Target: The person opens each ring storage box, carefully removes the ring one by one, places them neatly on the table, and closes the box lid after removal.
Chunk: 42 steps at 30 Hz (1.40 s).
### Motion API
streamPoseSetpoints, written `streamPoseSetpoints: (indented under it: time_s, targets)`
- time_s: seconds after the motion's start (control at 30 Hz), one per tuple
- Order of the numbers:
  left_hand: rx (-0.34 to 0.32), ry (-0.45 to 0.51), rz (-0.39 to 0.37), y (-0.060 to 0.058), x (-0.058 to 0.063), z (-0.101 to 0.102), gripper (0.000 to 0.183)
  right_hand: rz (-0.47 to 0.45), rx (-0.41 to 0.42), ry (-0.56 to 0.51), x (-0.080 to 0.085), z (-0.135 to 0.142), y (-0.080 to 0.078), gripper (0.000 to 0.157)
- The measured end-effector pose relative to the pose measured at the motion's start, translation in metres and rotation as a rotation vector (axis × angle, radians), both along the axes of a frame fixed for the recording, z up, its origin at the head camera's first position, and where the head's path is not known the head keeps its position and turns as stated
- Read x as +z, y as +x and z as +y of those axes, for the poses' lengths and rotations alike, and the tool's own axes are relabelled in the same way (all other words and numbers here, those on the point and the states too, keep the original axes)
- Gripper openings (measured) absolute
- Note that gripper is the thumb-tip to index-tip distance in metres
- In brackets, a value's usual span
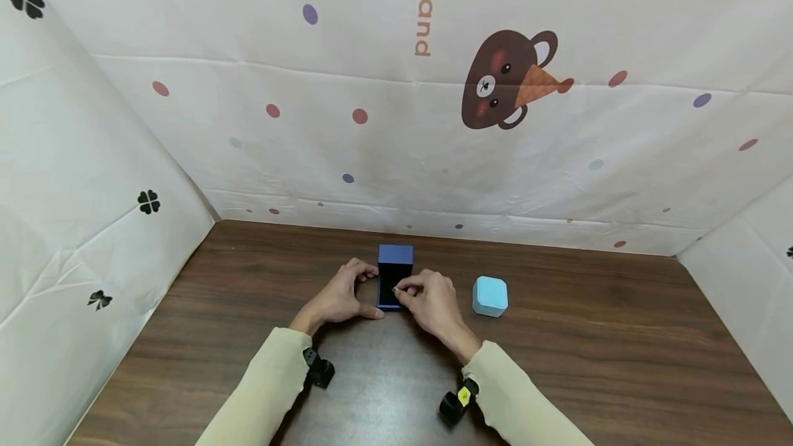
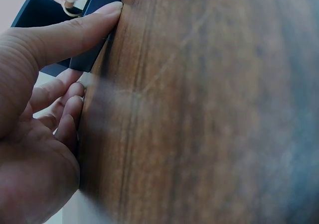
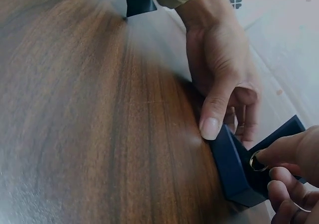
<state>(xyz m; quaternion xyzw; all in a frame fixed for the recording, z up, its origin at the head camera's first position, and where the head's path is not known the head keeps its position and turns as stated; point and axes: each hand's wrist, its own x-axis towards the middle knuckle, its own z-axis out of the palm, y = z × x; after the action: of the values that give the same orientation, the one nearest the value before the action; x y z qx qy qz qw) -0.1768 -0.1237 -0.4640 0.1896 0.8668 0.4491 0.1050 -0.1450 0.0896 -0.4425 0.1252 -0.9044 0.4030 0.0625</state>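
A dark blue ring box (image 1: 395, 253) stands on the table with its lid raised at the far side and a black inside. My left hand (image 1: 339, 296) holds it from the left, the thumb on its near wall and the fingers by its far left side. Between thumb and fingertips my right hand (image 1: 434, 301) pinches a thin gold-coloured ring (image 3: 257, 161) at the box's opening. In the left wrist view the ring (image 2: 73, 11) shows just above the left thumb. Whether it touches the lining, I cannot tell.
A small light blue box (image 1: 490, 296) with rounded corners sits to the right of my right hand. The brown wooden table (image 1: 619, 336) runs back to a white printed cloth (image 1: 396, 150), which also hangs at both sides.
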Motion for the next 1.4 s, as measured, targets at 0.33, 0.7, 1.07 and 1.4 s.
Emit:
streamPoseSetpoints:
  time_s: [0.33, 0.7, 1.07, 1.4]
  targets:
    - [0.002, -0.009, 0.006, 0.000, -0.001, 0.000, 0.072, -0.017, 0.108, -0.021, 0.011, 0.009, 0.018, 0.005]
    - [0.004, -0.011, 0.000, 0.000, -0.001, 0.000, 0.071, -0.136, 0.245, 0.053, 0.009, 0.009, 0.036, 0.005]
    - [0.010, -0.008, 0.018, 0.000, 0.000, 0.000, 0.070, -0.131, 0.238, 0.113, -0.002, 0.009, 0.037, 0.005]
    - [0.010, -0.009, 0.005, 0.001, 0.001, 0.001, 0.071, -0.100, 0.220, 0.151, -0.002, 0.006, 0.037, 0.004]
